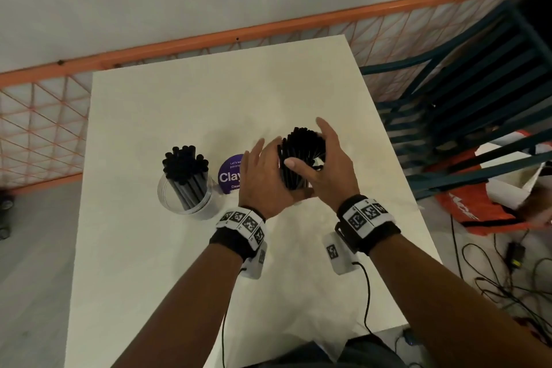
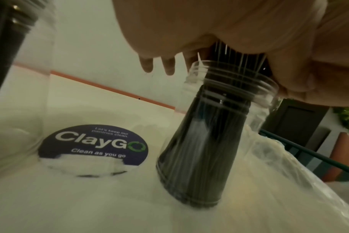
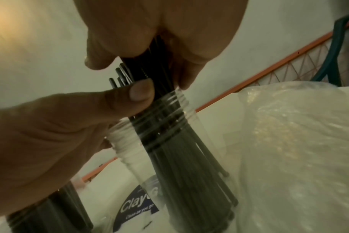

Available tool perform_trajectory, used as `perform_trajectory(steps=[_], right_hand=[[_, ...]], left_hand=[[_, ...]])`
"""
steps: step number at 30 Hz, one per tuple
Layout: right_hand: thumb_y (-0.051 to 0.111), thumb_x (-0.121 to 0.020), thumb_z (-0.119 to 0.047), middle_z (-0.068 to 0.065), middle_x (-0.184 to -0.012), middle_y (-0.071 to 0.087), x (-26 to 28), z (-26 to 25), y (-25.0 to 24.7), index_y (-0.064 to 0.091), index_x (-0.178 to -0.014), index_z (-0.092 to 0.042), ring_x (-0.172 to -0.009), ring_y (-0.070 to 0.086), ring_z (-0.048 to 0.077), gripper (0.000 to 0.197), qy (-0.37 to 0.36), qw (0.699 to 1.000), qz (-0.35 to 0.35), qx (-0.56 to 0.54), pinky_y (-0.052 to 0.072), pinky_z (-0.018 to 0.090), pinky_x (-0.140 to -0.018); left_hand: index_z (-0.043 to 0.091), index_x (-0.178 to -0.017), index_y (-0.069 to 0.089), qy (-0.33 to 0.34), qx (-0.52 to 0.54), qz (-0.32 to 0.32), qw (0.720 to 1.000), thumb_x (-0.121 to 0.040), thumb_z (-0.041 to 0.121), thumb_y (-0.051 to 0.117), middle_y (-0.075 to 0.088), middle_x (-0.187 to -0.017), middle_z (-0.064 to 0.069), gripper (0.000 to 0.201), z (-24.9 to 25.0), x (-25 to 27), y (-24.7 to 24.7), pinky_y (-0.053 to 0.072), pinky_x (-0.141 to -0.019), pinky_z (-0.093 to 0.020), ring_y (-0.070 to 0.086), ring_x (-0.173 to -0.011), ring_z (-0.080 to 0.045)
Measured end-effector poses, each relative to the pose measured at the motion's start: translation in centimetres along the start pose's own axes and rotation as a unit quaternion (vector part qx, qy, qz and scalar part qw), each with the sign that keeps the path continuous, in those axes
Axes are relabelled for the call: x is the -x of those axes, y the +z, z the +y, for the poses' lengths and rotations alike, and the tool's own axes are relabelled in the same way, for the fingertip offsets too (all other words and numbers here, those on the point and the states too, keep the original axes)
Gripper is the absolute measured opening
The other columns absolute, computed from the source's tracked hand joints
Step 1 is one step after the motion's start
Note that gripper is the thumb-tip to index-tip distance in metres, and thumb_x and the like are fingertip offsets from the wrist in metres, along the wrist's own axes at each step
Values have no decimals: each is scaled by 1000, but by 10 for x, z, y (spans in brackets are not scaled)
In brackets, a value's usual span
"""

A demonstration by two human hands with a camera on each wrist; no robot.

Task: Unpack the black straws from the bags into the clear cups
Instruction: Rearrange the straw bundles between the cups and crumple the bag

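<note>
A bundle of black straws (image 1: 301,152) stands in a clear cup (image 2: 213,141) near the middle of the white table (image 1: 185,263). Both hands close round the bundle above the cup's rim. My left hand (image 1: 263,173) holds it from the left, and my right hand (image 1: 331,164) from the right, thumb (image 3: 133,96) pressed on the straws. The cup itself is hidden behind the hands in the head view. A second clear cup (image 1: 185,191), further left, is filled with black straws (image 1: 185,161). A crumpled clear plastic bag (image 3: 289,141) lies just right of the held cup.
A round purple "ClayGo" sticker (image 1: 230,173) is on the table between the two cups. An orange mesh fence (image 1: 38,128) runs behind the table. A dark blue slatted chair (image 1: 478,116) and floor cables (image 1: 507,284) are on the right.
</note>
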State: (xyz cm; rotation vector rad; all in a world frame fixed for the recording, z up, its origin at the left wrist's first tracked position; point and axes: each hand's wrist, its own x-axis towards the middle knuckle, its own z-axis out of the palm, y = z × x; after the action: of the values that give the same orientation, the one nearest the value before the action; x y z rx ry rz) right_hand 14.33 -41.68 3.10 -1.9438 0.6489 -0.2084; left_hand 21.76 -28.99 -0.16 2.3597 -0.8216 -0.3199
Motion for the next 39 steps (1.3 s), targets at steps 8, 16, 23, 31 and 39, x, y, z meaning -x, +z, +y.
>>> perform_trajectory(steps=[8, 16, 23, 31, 39], right_hand=[[74, -81, -45, -20, -101, 61, -19, -2, 4, 51, -118, -32, -93, 59, -8, 45, 5, 1000, 8, -29, 46, 3, -70], [72, -76, -57, -9, -118, 58, -20, 2, 10, 47, -126, -28, -105, 58, 7, 63, -7, 1000, 18, -14, 49, 21, -86], [73, -83, -40, -12, -117, 62, -11, -9, 12, 53, -118, -34, -106, 59, 5, 40, -61, 996, 50, -32, 52, 24, -91], [69, -75, -62, -12, -131, 52, -15, -11, 10, 45, -127, -33, -103, 54, 4, 64, -40, 994, 26, 103, 54, 34, -90], [41, -90, -68, 3, -158, 33, -21, -23, 8, 33, -149, -20, -147, 27, 21, 77, -218, 923, -29, 314, 26, 43, -119]], left_hand=[[13, -135, 50, 28, -39, 1, 999, -63, 61, 73, 63, -129, -4, 90, 8, -21, -4, 32, -112, -57, 41, -139, -35], [19, -117, 64, 26, -73, 54, 996, -69, 61, 45, 71, -112, 4, 66, 7, -22, 4, 30, -112, -58, 45, -137, -30], [11, -110, 68, 68, -50, 133, 988, -74, 45, 41, 73, -106, -4, 57, 17, -21, 3, 38, -105, -63, 58, -124, -36], [22, -125, 64, 36, -90, 47, 994, -70, 53, 47, 67, -124, 6, 66, 2, -21, 5, 17, -116, -64, 40, -142, -33], [25, -129, 59, 6, -90, -1, 996, -79, 52, 55, 62, -133, 8, 57, -1, -19, 3, 11, -118, -63, 30, -146, -29]])
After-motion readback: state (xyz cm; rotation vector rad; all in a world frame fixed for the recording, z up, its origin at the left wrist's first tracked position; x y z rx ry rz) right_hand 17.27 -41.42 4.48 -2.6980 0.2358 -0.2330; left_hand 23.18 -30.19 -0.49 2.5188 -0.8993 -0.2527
